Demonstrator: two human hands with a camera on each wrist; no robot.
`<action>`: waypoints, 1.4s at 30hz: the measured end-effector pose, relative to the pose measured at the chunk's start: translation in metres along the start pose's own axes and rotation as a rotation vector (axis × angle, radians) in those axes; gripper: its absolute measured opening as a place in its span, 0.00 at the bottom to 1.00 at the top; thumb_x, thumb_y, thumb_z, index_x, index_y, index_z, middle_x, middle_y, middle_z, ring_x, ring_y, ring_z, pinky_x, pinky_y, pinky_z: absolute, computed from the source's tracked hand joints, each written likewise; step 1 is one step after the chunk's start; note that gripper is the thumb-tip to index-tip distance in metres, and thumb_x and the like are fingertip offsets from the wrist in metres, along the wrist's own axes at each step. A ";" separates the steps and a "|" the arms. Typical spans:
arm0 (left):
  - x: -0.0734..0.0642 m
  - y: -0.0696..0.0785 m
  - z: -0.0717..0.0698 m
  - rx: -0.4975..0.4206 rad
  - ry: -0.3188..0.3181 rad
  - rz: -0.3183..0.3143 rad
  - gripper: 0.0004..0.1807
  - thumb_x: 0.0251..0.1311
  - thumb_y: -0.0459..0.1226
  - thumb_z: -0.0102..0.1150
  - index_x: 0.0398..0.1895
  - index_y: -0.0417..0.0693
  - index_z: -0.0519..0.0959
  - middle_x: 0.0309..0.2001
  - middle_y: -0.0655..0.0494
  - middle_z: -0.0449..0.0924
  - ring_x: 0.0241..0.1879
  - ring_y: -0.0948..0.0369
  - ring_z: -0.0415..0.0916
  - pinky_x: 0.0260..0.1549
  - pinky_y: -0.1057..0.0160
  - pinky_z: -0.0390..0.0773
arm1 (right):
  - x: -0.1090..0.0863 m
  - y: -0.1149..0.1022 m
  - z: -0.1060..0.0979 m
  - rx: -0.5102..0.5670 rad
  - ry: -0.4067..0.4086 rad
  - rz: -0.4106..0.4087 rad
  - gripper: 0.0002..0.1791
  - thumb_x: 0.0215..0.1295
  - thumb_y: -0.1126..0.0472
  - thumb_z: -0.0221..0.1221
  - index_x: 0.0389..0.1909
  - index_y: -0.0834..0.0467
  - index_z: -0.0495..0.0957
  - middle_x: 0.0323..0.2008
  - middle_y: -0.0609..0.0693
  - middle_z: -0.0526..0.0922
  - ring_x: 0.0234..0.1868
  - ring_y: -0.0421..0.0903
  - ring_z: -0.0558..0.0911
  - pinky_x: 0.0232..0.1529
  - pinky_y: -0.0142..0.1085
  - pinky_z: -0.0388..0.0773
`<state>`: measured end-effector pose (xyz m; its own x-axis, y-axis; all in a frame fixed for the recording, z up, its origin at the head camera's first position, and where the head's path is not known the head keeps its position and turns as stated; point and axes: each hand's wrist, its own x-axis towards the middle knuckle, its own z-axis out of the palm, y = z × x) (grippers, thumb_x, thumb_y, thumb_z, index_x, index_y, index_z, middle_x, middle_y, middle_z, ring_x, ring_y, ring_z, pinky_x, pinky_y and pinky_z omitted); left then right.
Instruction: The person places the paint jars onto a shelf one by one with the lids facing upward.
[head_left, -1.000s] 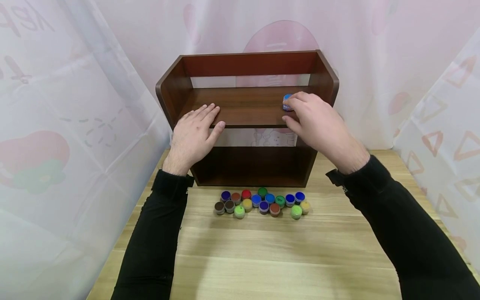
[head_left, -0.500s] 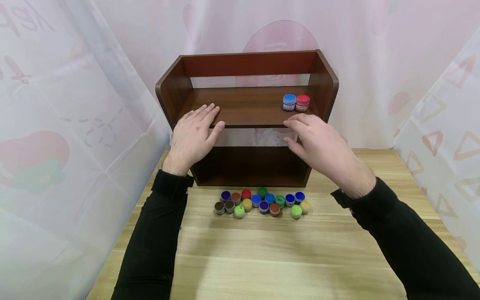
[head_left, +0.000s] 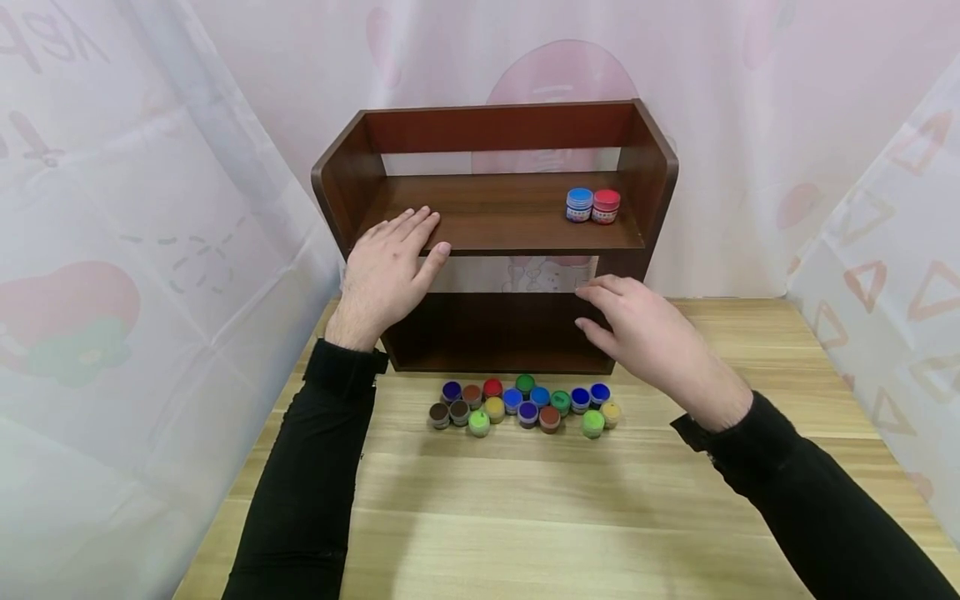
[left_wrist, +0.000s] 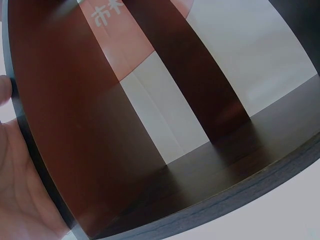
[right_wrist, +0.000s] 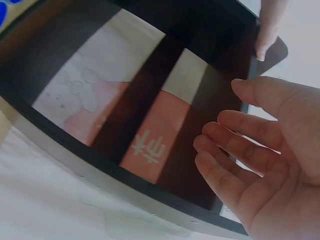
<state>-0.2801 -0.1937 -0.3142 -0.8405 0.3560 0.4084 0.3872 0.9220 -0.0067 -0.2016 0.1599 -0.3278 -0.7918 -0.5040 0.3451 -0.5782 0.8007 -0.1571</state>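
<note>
In the head view a blue-lidded paint pot (head_left: 579, 205) and a red-lidded paint pot (head_left: 606, 207) stand side by side at the right end of the upper board of a dark brown wooden shelf (head_left: 495, 215). My left hand (head_left: 390, 271) rests flat at the left of that board, fingers straight and thumb spread along its front edge. My right hand (head_left: 648, 337) hovers before the lower right part of the shelf, fingers loosely bent with nothing between them. The right wrist view shows the same hand (right_wrist: 260, 145) with a bare palm and parted fingers.
Several small paint pots (head_left: 527, 414) with purple, brown, red, green, blue and yellow lids cluster on the wooden table (head_left: 525, 508) in front of the shelf. Printed white cloth (head_left: 750, 150) hangs behind and at both sides.
My right hand has let go of the pots on the upper board and drawn down and slightly right, uncovering the red-lidded one. My left hand has stayed put.
</note>
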 end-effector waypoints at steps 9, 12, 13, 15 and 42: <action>0.000 0.000 0.000 0.002 -0.002 0.002 0.43 0.76 0.67 0.21 0.83 0.54 0.59 0.80 0.55 0.58 0.80 0.57 0.52 0.78 0.51 0.49 | -0.017 0.012 0.028 0.031 -0.060 0.034 0.25 0.68 0.53 0.68 0.60 0.63 0.82 0.56 0.59 0.84 0.57 0.55 0.83 0.58 0.49 0.82; 0.001 0.000 0.001 0.002 0.000 0.001 0.43 0.77 0.67 0.22 0.83 0.54 0.59 0.81 0.55 0.58 0.80 0.57 0.52 0.78 0.51 0.49 | -0.023 0.016 0.037 0.039 -0.091 0.055 0.25 0.68 0.53 0.68 0.60 0.63 0.81 0.56 0.59 0.84 0.56 0.55 0.83 0.57 0.49 0.82; 0.001 0.000 0.001 0.002 0.001 0.000 0.43 0.77 0.67 0.22 0.83 0.54 0.59 0.80 0.55 0.58 0.80 0.57 0.52 0.78 0.51 0.49 | -0.025 0.017 0.040 0.044 -0.101 0.063 0.25 0.68 0.53 0.68 0.60 0.64 0.81 0.56 0.59 0.84 0.56 0.55 0.83 0.56 0.49 0.83; 0.001 0.000 0.001 0.000 0.001 0.001 0.43 0.77 0.66 0.22 0.83 0.54 0.59 0.80 0.55 0.58 0.80 0.57 0.52 0.78 0.51 0.49 | -0.030 0.020 0.047 0.057 -0.119 0.079 0.25 0.68 0.53 0.68 0.60 0.64 0.81 0.56 0.59 0.84 0.55 0.55 0.84 0.54 0.49 0.84; 0.001 0.000 0.001 0.002 0.009 0.000 0.43 0.76 0.67 0.21 0.83 0.54 0.60 0.80 0.55 0.59 0.80 0.57 0.52 0.78 0.51 0.50 | -0.076 0.041 0.113 0.107 -0.180 0.155 0.17 0.62 0.59 0.71 0.50 0.63 0.85 0.45 0.57 0.86 0.44 0.53 0.86 0.45 0.50 0.85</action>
<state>-0.2816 -0.1931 -0.3149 -0.8371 0.3550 0.4163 0.3870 0.9221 -0.0082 -0.1876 0.1938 -0.4648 -0.8894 -0.4351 0.1405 -0.4571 0.8390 -0.2952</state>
